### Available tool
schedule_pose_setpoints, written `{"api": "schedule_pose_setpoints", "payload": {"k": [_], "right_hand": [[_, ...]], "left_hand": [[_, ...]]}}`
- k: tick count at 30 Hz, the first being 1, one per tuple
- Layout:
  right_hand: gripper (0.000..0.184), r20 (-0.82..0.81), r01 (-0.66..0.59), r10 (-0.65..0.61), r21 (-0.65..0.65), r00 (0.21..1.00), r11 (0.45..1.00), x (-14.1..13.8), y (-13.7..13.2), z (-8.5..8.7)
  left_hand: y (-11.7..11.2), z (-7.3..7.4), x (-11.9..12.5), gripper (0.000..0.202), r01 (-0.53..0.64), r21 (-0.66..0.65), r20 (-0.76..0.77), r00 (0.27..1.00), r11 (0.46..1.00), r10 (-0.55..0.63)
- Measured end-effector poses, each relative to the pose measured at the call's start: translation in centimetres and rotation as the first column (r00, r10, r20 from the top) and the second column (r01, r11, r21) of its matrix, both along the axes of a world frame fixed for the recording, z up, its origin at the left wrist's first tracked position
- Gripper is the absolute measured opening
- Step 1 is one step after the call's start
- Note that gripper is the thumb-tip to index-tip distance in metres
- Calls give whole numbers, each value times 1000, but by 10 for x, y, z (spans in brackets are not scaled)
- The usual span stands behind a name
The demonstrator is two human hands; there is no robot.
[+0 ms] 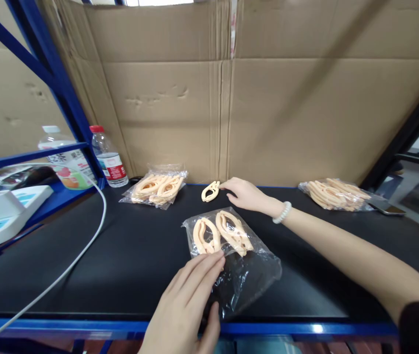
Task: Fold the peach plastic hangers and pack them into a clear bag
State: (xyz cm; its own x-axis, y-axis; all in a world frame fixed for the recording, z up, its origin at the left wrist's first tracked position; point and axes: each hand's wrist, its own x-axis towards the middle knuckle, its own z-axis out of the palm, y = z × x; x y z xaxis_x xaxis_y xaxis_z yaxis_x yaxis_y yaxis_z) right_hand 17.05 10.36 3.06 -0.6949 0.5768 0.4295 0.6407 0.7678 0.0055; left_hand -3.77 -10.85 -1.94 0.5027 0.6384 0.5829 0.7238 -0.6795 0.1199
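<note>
A clear plastic bag (246, 270) lies on the black table (121, 255) in front of me, with two cream plastic clips (222, 233) inside its far end. My left hand (189, 307) lies flat on the bag's near end, fingers stretched out. My right hand (244, 193) reaches to the far side of the table, its fingertips touching a single loose cream clip (210, 191) that rests on the surface. A white bead bracelet sits on that wrist.
A filled bag of clips (157, 188) lies at the back left, another (336, 194) at the back right. Two bottles (109, 157) stand by the blue rack post. A white cable (84, 246) crosses the left side. Cardboard (268, 108) walls the back.
</note>
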Motion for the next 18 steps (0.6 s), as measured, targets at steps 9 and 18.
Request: {"api": "schedule_pose_setpoints", "payload": {"k": [9,18], "right_hand": [[59,287,79,-68,-26,955,997,-30,65,-21],[28,295,84,-53,-94,954,992,20,22,-13]], "left_hand": [[7,-6,-3,64,-2,95,-39,999,995,5],[13,-13,-4,60,51,144,10,999,988,-53]]}}
